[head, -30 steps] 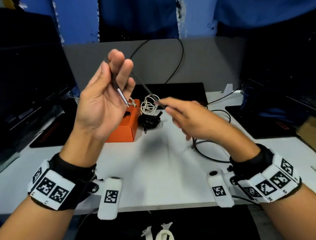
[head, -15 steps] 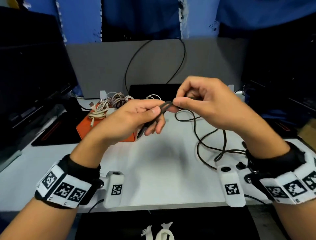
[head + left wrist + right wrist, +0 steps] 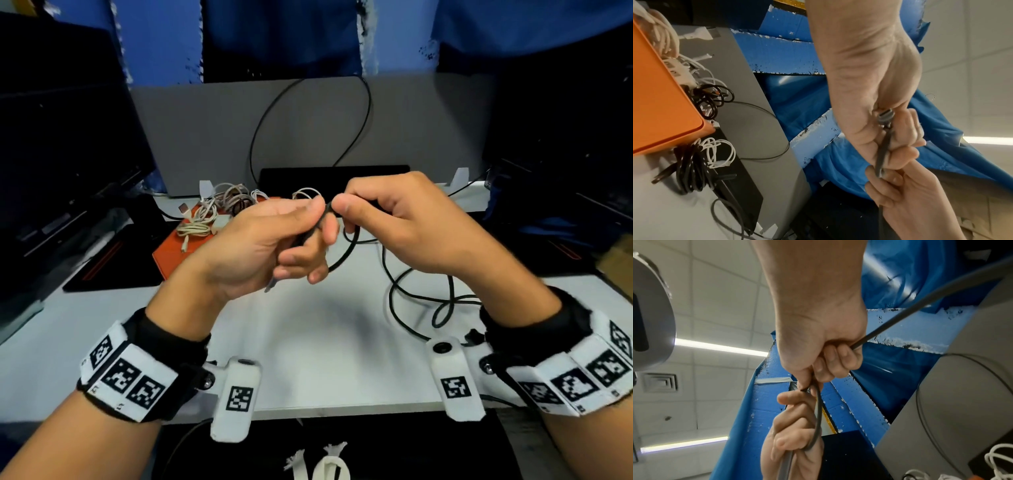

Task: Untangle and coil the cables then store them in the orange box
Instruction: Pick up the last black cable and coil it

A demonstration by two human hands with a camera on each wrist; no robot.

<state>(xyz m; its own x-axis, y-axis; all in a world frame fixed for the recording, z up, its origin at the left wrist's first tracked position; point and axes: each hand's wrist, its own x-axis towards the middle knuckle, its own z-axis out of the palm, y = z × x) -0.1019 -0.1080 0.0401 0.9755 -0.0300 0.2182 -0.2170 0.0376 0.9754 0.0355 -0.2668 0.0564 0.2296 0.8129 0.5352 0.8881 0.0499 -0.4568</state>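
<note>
Above the middle of the table, both hands hold one black cable (image 3: 346, 255). My left hand (image 3: 322, 222) curls round a folded length of it, and the cable's plug (image 3: 886, 115) sits at the palm. My right hand (image 3: 339, 209) pinches the cable right beside the left fingertips. The rest of the cable (image 3: 394, 294) trails in loose loops on the table to the right. The orange box (image 3: 171, 255) stands behind my left hand with a bundle of white cables (image 3: 202, 219) on top of it.
A coiled black cable (image 3: 688, 167) and a tied white coil (image 3: 720, 151) lie beside the box. Dark monitors stand at both sides, a grey panel (image 3: 205, 137) with a thin black wire (image 3: 260, 130) runs along the back, and a black mat (image 3: 335, 174) lies behind the hands.
My left hand has dropped from its raised position and my right hand has risen to meet it. The hands now sit closer together on the black cable.
</note>
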